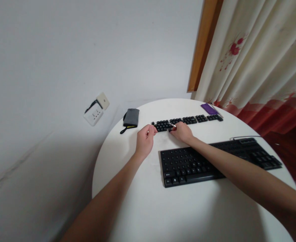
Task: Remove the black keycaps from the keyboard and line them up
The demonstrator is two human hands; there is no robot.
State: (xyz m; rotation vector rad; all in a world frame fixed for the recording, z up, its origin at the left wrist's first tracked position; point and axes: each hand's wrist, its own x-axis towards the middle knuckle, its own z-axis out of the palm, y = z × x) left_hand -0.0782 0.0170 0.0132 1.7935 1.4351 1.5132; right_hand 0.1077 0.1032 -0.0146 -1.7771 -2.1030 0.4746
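A black keyboard lies on the round white table, many of its keycaps removed. Loose black keycaps lie in rows farther back on the table. My left hand is closed in a pinch at the left end of those rows, fingertips touching the keycaps. My right hand rests over the near row, fingers curled around a small metal tool. Both forearms reach across the table.
A grey pouch with a black strap lies at the table's back left. A purple flat object sits behind the keycap rows. A wall socket is at left; curtains hang at right. The keyboard cable runs right.
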